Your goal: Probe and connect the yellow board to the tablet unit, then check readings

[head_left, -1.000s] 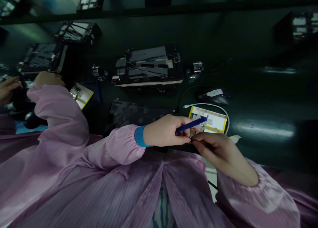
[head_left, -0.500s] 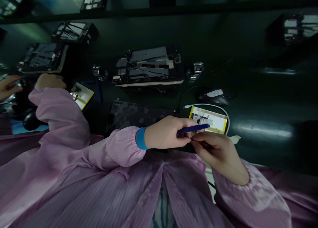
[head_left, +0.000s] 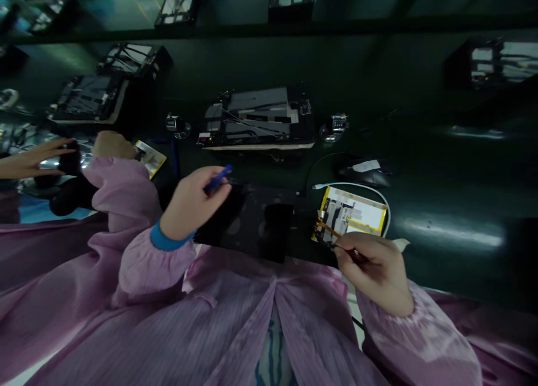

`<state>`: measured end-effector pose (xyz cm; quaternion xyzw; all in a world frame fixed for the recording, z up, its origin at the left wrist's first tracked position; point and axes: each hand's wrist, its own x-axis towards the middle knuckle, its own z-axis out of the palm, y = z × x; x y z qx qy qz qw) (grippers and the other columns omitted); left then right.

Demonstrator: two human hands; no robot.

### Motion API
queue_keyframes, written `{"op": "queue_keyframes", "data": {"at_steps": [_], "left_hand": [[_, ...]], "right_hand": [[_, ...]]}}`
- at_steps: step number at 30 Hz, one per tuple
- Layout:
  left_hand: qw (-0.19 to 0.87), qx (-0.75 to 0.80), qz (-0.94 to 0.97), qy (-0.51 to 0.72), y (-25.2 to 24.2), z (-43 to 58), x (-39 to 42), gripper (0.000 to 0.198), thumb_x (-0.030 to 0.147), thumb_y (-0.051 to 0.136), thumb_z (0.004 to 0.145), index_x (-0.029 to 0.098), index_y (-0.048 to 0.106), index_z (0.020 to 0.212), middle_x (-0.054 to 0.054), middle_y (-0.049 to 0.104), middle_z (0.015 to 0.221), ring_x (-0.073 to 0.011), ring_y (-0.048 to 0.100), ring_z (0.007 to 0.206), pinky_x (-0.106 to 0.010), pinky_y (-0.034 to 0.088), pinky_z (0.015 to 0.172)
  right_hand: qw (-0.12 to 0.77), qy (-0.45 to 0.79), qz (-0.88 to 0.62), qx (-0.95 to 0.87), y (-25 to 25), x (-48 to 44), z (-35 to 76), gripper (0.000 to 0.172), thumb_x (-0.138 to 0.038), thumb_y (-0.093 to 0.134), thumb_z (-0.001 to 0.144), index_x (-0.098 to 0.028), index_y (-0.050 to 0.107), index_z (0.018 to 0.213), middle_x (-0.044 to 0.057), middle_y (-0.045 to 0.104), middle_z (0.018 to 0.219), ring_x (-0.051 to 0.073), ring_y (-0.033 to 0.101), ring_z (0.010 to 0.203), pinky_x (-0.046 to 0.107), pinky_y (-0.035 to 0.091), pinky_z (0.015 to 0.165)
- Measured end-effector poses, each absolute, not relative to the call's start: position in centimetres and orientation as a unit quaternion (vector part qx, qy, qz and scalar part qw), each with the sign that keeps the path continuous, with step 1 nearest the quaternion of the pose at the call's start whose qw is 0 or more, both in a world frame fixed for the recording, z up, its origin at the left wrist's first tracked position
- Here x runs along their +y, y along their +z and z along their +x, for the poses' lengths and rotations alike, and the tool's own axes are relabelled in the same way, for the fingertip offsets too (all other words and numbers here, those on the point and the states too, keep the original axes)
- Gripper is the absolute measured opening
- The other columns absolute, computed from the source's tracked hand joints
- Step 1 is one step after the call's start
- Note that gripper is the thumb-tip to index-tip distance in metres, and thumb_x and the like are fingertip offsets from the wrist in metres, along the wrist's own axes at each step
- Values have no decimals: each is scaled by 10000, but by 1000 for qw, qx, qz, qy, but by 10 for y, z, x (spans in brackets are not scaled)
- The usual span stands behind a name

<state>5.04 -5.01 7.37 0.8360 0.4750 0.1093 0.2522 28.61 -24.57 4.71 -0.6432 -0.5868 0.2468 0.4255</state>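
Observation:
My left hand, with a blue wristband, has its fingers closed around a slim blue stick-like tool. It is over the left end of a glossy black flat panel near the front edge of the table. My right hand pinches a small orange-brown flex cable with dark ends at its fingertips. Behind that cable lies a flat white pack with yellow edges, dark printing on its left part. My right fingertips are close to the pack's front edge; whether they touch it I cannot tell.
A white cable curves around the pack, with a black mouse behind. A stack of black device housings stands between two shiny metal holders. At left are a co-worker's hand, a pink sleeve and another pack.
My left hand has moved left, away from my right hand, carrying the blue tool over the black panel. My right hand has stayed nearly in place, and the orange-brown cable now shows.

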Motion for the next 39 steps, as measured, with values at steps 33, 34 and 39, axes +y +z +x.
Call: {"op": "queue_keyframes", "data": {"at_steps": [33, 34, 39], "left_hand": [[367, 610, 692, 120, 14, -23, -7, 521, 497, 579, 733, 127, 629, 1096, -86, 671, 1032, -256, 599, 981, -346, 431, 899], [375, 607, 692, 113, 12, -22, -3, 495, 510, 568, 743, 126, 649, 1045, -83, 678, 990, -251, 605, 941, -338, 435, 868], [395, 616, 664, 152, 2, -19, 8, 430, 527, 564, 760, 130, 673, 887, -27, 618, 683, -174, 560, 666, -270, 406, 640]], "right_hand": [[195, -44, -763, -615, -15, -263, 315, 718, -665, 359, 888, -120, 421, 1352, 213, 581, 1169, 378, 595, 1021, 538, 427, 875], [201, -51, -759, -618, -8, -262, 310, 737, -656, 370, 887, -112, 381, 1384, 232, 562, 1199, 407, 566, 1072, 569, 416, 885], [266, -75, -630, -725, 30, -238, 252, 643, -464, 564, 861, -137, 382, 1384, 210, 525, 1272, 405, 438, 1232, 569, 366, 969]]}}
